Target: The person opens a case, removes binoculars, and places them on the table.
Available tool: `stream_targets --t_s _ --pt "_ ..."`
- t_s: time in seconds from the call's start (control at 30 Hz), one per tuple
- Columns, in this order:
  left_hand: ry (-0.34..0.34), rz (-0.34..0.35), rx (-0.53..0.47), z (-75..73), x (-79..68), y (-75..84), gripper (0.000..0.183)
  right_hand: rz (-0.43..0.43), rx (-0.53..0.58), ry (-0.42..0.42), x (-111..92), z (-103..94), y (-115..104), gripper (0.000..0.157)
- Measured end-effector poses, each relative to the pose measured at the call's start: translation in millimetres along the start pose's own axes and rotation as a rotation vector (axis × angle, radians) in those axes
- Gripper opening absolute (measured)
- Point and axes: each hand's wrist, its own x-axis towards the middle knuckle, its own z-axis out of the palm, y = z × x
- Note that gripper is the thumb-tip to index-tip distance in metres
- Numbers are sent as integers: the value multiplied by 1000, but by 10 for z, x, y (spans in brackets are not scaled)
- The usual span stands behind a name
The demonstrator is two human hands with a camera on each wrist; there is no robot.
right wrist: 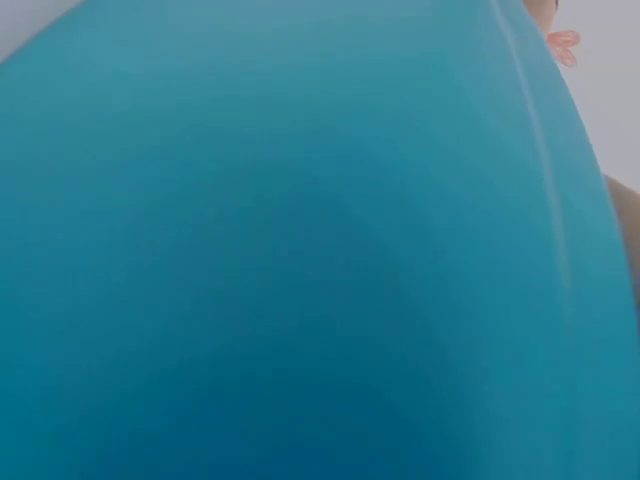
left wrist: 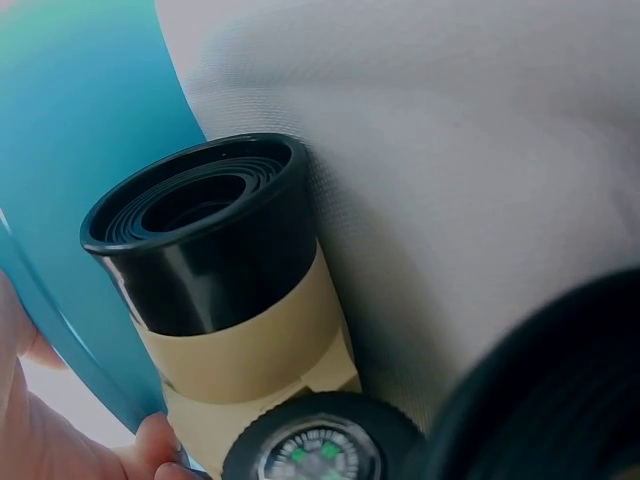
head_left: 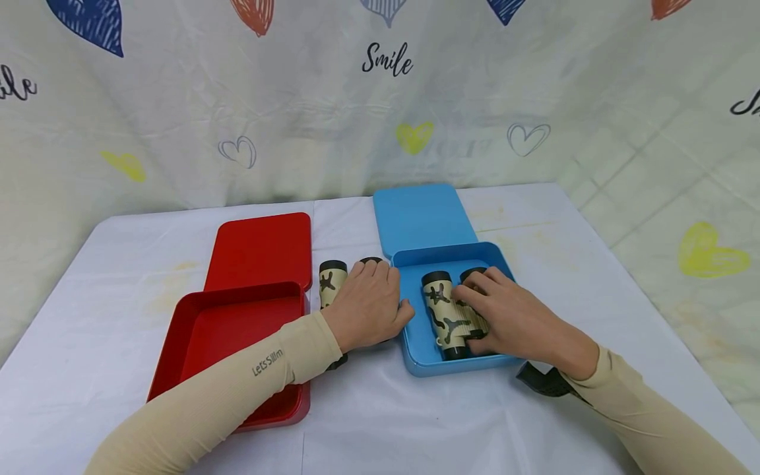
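Observation:
Two pairs of camouflage-patterned binoculars are in the head view. One pair (head_left: 330,284) is on the white cloth between the two boxes, partly covered by my left hand (head_left: 365,307), whose fingers grip its right barrel. Up close in the left wrist view, these binoculars (left wrist: 240,360) show a black eyecup and a small compass (left wrist: 318,455), with fingertips at the barrel's side. Inside the blue box (head_left: 469,366) are the other binoculars (head_left: 438,297). My right hand (head_left: 513,313) holds their right barrel, fingers curled over it. Blue box wall (right wrist: 300,250) fills most of the right wrist view.
A red box (head_left: 202,330) stands open at left, its red lid (head_left: 261,251) lying behind it. The blue lid (head_left: 424,218) lies behind the blue box. A printed curtain (head_left: 320,105) hangs along the table's back edge.

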Motion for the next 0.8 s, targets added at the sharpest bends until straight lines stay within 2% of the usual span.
stream_targets --t_s 0.8 --pt "38 12 7 22 -9 0 26 -11 -1 8 0 -17 -25 74"
